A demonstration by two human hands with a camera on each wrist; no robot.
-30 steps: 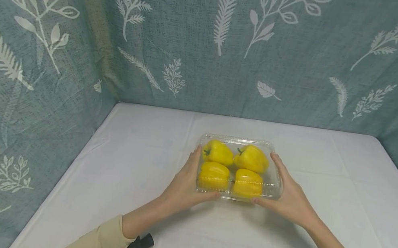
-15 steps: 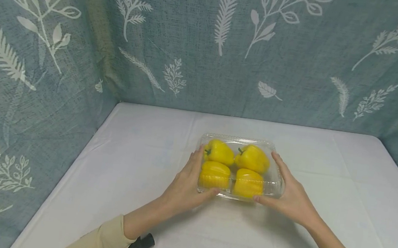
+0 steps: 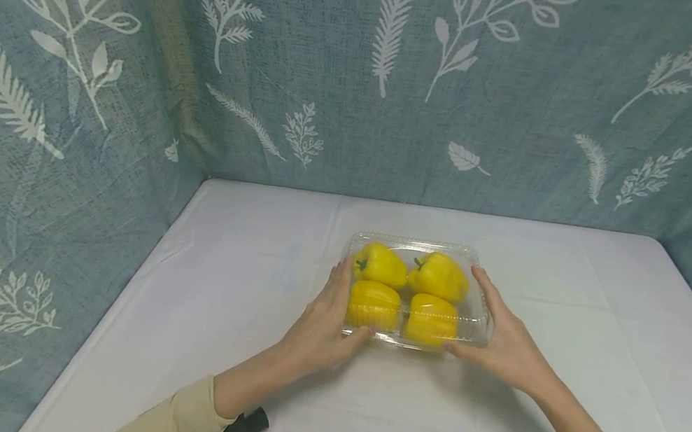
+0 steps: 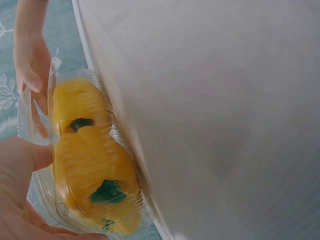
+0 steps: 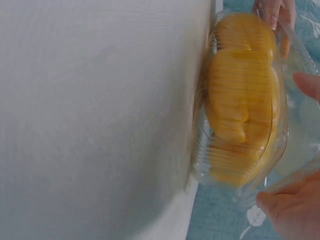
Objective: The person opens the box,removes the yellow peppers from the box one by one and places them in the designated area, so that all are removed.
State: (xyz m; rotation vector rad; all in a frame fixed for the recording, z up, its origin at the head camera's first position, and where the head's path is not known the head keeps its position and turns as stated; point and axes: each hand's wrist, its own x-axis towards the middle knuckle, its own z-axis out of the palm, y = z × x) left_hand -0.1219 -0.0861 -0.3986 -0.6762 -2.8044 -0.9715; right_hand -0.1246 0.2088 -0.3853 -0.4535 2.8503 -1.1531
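A clear plastic clamshell container (image 3: 472, 326) sits on the white cloth with several yellow bell peppers (image 3: 439, 276) inside, laid in two rows. Green stems (image 4: 108, 192) show through the wall in the left wrist view. My left hand (image 3: 325, 323) grips the container's left side, fingers along the wall and thumb at the near rim. On the opposite side my right hand (image 3: 508, 346) holds it the same way, its thumb by the near right corner. In the right wrist view the peppers (image 5: 242, 95) appear behind the ribbed wall, and the right hand's thumb and fingers are at the lid.
A white cloth (image 3: 253, 255) covers the table. Blue-green curtains (image 3: 338, 46) with white leaf prints hang behind it and along the left side. Dark wrist devices (image 3: 247, 424) are worn near both beige sleeves (image 3: 190, 404).
The left thumb has drawn back slightly leftward along the near rim. The container and the right hand stay almost where they were.
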